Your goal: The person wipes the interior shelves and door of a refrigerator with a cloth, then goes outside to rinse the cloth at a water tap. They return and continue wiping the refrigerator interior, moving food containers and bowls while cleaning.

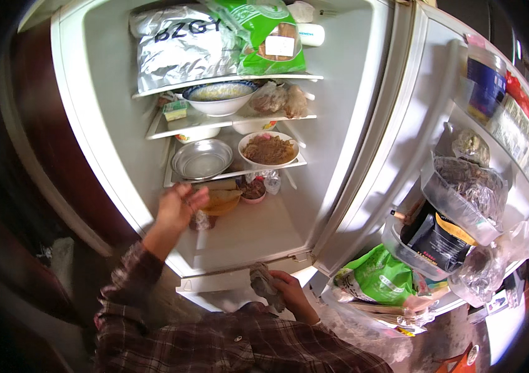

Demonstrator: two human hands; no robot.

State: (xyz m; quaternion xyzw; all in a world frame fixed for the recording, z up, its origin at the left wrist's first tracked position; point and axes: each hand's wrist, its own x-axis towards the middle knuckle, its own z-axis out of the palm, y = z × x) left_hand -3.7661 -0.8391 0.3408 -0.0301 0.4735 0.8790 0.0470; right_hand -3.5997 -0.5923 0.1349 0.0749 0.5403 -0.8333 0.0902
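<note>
My left hand (178, 205), blurred, is raised inside the open refrigerator with fingers apart and nothing seen in it. Just above it, a round metal dish (202, 159) sits at the left of the lower shelf (245, 170). To that dish's right is a white bowl of brown food (268, 149). Beside my fingers, on the compartment floor, an orange-brown bowl (220, 201) is partly covered by the hand. A small pink bowl of dark food (253, 191) stands to its right. Low in front of my body, my right hand (288, 290) grips a crumpled grey cloth (264, 285).
The top shelf holds a silver bag (185, 51) and a green bread bag (269, 28). Below are a blue-rimmed bowl (220, 98) and bagged food (269, 99). At right, the open door (385, 186) carries packed bins, including a green bag (381, 277) and a black pouch (441, 238).
</note>
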